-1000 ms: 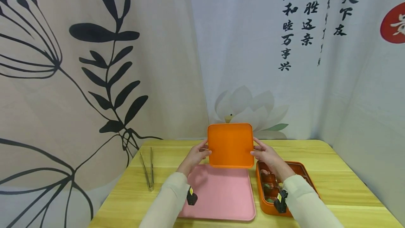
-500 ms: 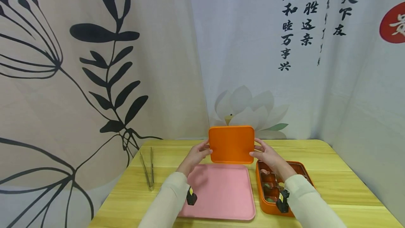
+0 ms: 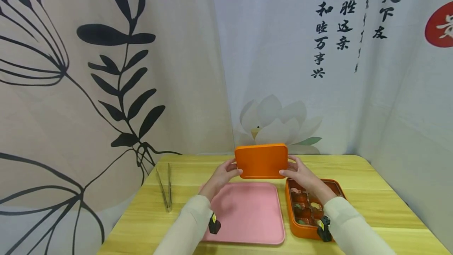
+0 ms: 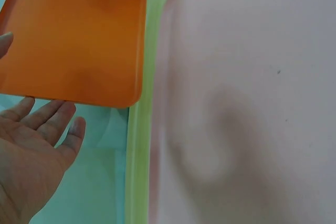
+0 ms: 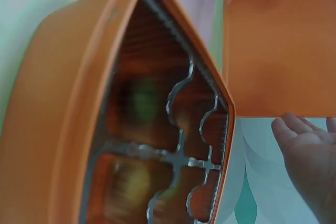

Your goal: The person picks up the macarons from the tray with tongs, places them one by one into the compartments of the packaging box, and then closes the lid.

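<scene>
Metal tongs (image 3: 165,188) lie on the left part of the yellow wooden bench (image 3: 371,204), well apart from everything else and lengthwise toward the backdrop.

To their right, a pink tray (image 3: 247,215) lies flat on the bench in front of the person. Its far edge sits below the orange lid (image 3: 262,160).

The left hand (image 3: 222,177) grips the left edge of the orange lid, thumb over the near face and fingers behind it. In the left wrist view the left hand's (image 4: 29,153) fingers (image 4: 50,121) lie fairly straight along the lid's (image 4: 73,38) edge, with the pink tray (image 4: 247,103) just beside it and a strip of bench (image 4: 137,171) between.

The orange lid is held between both hands above the far edge of the pink tray, clear of the bench and tilted, with its broad face toward the person.

The right hand (image 3: 301,176) holds the right edge of the lid in the same way. In the right wrist view the right hand's (image 5: 310,156) fingers reach up to the lid's (image 5: 281,51) lower edge.

At the right, an orange box (image 3: 311,207) rests open on the bench, just beside the pink tray. A metal divider (image 5: 181,145) splits its inside into compartments holding small items, too blurred to identify.
</scene>
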The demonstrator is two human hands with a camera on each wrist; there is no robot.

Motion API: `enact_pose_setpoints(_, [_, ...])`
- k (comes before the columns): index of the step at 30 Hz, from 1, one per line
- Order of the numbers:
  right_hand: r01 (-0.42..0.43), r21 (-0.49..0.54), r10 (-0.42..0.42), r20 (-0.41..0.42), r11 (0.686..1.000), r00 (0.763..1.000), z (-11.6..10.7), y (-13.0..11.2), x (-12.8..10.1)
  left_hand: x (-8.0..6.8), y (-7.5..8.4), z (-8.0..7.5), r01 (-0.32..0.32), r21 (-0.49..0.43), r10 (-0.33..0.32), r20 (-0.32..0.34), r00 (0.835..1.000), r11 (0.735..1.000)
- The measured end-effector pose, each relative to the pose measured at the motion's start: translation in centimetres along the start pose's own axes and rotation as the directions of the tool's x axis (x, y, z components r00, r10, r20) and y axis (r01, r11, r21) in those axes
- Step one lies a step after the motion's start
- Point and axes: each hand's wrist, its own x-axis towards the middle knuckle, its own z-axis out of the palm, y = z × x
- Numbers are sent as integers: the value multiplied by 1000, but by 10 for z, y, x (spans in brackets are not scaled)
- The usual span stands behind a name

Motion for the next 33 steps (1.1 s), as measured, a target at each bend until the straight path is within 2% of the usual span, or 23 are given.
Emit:
enact_pose_setpoints(6, [46,-29,-46,-5,999,999,-4,1,-10,-3,4,9,-35,-5,35,13,999,999])
enact_pose_setpoints(11, [12,-71,-14,-16,997,1000,-6,4,-18,-6,5,15,-41,-17,41,-1,999,999])
enact_pose_setpoints(16, [-14,-141,11,-25,990,1000,-7,6,-24,-8,6,19,-17,-1,17,-18,1000,1000])
enact_pose_setpoints(23, [-60,-174,56,-29,983,998,-8,11,-32,-9,3,26,-5,51,8,-60,998,999])
enact_pose_setpoints(33, [-63,-198,55,-46,978,997,-9,15,-38,-10,0,34,0,50,5,-98,995,999])
